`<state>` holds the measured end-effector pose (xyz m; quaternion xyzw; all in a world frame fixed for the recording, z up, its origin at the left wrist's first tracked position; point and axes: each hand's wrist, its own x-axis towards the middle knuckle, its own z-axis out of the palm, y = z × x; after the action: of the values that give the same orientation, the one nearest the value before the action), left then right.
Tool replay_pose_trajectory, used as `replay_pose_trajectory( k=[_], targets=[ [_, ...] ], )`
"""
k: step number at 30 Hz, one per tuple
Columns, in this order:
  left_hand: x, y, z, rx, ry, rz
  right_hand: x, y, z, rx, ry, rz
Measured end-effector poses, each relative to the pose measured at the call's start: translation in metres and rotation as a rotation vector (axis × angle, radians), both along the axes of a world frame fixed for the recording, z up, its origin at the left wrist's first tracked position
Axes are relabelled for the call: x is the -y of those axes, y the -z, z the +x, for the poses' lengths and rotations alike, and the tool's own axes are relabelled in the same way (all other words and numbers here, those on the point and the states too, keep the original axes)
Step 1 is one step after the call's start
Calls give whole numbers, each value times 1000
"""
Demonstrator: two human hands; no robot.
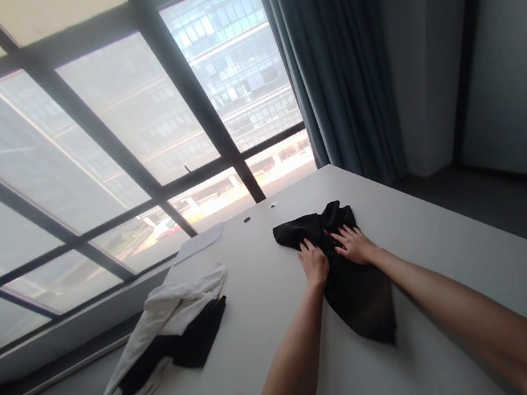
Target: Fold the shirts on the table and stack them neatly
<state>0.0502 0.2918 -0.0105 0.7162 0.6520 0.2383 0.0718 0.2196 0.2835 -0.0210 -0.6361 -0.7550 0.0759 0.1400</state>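
Note:
A black garment (353, 289) lies spread on the white table (443, 232), its far end bunched up. My left hand (314, 262) rests on the garment's left edge with fingers curled down onto the cloth. Beside it, my right hand (354, 244) lies flat on the garment's middle with fingers stretched out and apart, pointing toward the bunched end. Both forearms reach in from the lower edge of the view.
A pile of white and black clothes (174, 332) hangs over the table's left edge. A sheet of paper (200, 241) lies at the far edge near two small cable holes. A large window and a blue curtain (333, 65) stand behind the table.

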Motion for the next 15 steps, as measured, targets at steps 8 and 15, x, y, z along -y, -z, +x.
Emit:
replay_pose_trajectory(
  k=[8, 15],
  targets=[
    [18, -4, -52, -12, -257, -62, -1, 1, 1, -57, -7, -8],
    [25, -1, -102, -36, -295, -102, 1, -6, 4, -190, 2, -18]
  ],
)
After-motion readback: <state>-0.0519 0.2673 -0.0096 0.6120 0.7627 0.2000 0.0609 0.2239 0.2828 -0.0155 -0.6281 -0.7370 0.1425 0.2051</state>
